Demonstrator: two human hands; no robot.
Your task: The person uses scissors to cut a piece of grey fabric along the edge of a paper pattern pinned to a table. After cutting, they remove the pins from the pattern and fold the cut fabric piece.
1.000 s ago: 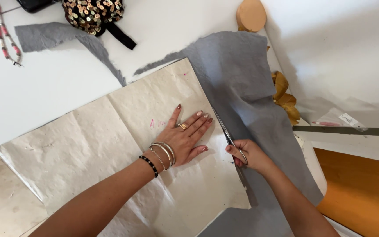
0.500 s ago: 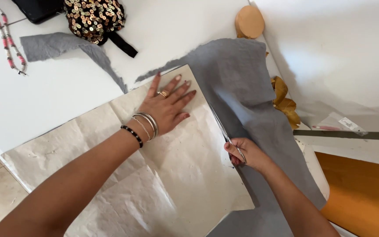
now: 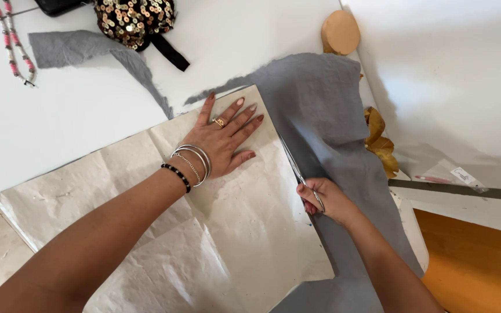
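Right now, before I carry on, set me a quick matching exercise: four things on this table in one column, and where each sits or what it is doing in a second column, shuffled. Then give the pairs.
Things:
1. left hand
2. right hand
3. sequin bag
4. bead necklace

Places or states:
A. lying at the far left of the white table
B. pressed flat on the brown paper
C. at the top edge of the view, beside a grey scrap
D. gripping scissors along the paper's edge, over grey cloth

Pairs: 1-B, 2-D, 3-C, 4-A
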